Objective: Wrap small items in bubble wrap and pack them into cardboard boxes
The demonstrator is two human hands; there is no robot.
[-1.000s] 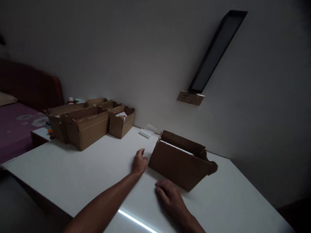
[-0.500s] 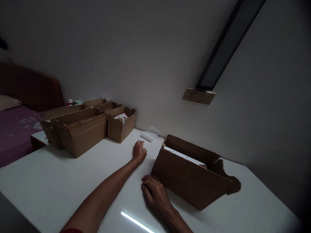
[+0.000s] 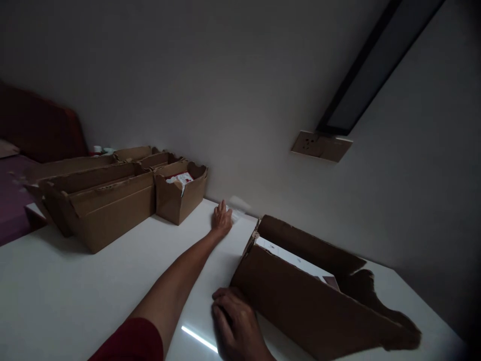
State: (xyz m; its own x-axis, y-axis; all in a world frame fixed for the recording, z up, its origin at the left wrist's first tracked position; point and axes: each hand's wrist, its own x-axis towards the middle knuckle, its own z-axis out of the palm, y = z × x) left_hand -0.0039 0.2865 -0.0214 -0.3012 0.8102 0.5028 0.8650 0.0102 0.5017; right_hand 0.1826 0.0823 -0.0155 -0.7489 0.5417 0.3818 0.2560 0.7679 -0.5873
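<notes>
My left hand [image 3: 221, 219] is stretched out across the white table. Its fingers are bent and closed over a clear plastic packet [image 3: 238, 211] by the wall, hiding much of it. Loosely curled, my right hand [image 3: 238, 323] rests on the tabletop at the near left corner of an open cardboard box [image 3: 296, 296], with nothing visible in its fingers. Inside that box lies something white and flat [image 3: 289, 256], with a brownish patch at its right end.
Several cardboard boxes stand together at the left, among them a long one [image 3: 116, 213] and a smaller one [image 3: 188, 198] holding a white-and-red item [image 3: 182, 179]. A socket plate [image 3: 321, 146] and a dark-framed panel [image 3: 370, 70] are on the wall. A bed [image 3: 15, 193] is far left.
My left hand has reached forward to the plastic packet and now covers part of it. My right hand stays by the box. The view has shifted slightly.
</notes>
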